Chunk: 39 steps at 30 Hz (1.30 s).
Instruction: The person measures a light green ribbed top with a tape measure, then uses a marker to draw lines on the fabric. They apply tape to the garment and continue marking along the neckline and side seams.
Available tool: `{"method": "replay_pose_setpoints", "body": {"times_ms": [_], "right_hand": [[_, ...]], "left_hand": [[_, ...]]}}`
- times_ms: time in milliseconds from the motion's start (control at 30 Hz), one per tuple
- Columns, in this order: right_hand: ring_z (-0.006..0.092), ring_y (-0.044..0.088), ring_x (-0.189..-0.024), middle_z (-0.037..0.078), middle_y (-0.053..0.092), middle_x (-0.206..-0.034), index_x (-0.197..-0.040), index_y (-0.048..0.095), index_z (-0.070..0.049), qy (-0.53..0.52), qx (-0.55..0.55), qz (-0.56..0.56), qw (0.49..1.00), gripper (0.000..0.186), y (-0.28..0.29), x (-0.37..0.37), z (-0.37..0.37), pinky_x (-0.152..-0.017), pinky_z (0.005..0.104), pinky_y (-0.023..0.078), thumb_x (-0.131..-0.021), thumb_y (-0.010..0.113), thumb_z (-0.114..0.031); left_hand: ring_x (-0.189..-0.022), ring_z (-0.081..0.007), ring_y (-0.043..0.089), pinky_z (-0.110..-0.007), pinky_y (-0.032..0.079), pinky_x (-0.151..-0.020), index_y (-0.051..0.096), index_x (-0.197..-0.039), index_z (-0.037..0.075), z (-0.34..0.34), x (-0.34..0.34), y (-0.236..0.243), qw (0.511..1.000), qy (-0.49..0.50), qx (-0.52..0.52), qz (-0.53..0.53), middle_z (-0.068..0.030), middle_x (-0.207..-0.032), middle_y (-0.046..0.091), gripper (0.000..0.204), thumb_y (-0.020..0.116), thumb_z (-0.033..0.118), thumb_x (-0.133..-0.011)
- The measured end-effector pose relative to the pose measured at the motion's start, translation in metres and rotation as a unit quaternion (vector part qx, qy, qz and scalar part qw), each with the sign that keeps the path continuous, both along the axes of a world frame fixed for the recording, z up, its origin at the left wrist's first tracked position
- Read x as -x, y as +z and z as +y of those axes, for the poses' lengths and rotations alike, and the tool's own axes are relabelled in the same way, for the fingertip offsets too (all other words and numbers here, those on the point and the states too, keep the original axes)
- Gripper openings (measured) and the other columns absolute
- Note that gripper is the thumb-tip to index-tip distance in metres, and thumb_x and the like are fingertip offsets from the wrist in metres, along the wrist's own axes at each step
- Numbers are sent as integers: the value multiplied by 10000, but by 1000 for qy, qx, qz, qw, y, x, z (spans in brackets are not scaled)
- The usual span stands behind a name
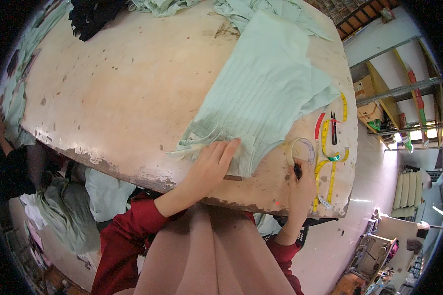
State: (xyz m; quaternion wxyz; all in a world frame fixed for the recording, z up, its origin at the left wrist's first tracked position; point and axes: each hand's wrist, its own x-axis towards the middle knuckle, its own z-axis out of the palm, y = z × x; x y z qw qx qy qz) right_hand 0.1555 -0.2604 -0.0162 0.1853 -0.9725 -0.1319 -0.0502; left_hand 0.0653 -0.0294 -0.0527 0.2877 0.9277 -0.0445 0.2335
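Note:
A pale green garment [251, 78] lies lengthwise on the worn table [118, 88], with lengthwise creases running along it. Its near end is bunched and folded. On that end my left hand [214, 160] lies with the fingers stretched flat over the cloth. My right hand [303, 181] is closed around a small black object [297, 170], mostly hidden by the fingers. It touches or nearly touches a roll of pale tape [301, 141]. To the right of it a yellow tape measure [325, 135] lies in loops, with black tweezers [333, 128] among them.
More green cloth [165, 6] and a black cloth [92, 19] lie at the far edge. Another person's arm [2, 137] shows at the far left beside piled green fabric. Shelving [398, 88] stands right of the table. Fabric [66, 211] hangs or lies below the table's left edge.

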Motion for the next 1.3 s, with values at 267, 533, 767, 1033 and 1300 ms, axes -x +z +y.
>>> {"method": "replay_pose_setpoints", "body": {"times_ms": [267, 533, 767, 1033, 1300], "right_hand": [[321, 635, -930, 120, 634, -1013, -1064, 646, -68, -7, 7, -11, 1000, 204, -7, -6, -10, -784, 390, 495, -901, 660, -191], [332, 626, -998, 122, 591, -1183, -1091, 651, -99, 38, -16, -43, 998, 264, 12, -9, -19, -804, 419, 510, -839, 710, -151], [254, 650, -950, 105, 581, -1241, -1010, 679, -82, 205, -66, 54, 975, 287, 67, 30, -20, -816, 361, 524, -731, 746, -85], [245, 653, -996, 125, 648, -1143, -1032, 693, 7, -15, -489, 78, 869, 360, 40, 43, 7, -839, 329, 519, -694, 785, 89], [279, 670, -932, 113, 692, -947, -924, 700, -17, 96, -232, -182, 951, 210, 25, 38, 6, -846, 369, 529, -743, 729, 87]], "left_hand": [[-1147, -352, 532, -405, 458, -998, 497, -1294, -62, 9, 9, -4, 994, -75, -80, 20, -211, -1215, 567, 505, 595, 88, -822], [-1276, -409, 437, -469, 377, -1079, 449, -1353, -73, 2, -10, -2, 978, -52, -169, 110, -257, -1408, 414, 553, 606, 206, -902], [-1224, -355, 489, -526, 337, -1096, 530, -1261, -10, -36, -1, 33, 994, -77, -38, -74, -190, -1292, 498, 484, 642, 253, -871], [-1068, -269, 560, -501, 340, -1124, 589, -1085, 52, -47, -11, 27, 971, -187, 75, -128, -79, -1018, 570, 282, 616, 135, -817], [-967, -236, 622, -417, 430, -978, 557, -1239, 86, -53, -16, 41, 977, -155, 120, -80, -88, -1049, 629, 384, 658, 172, -878]]}}
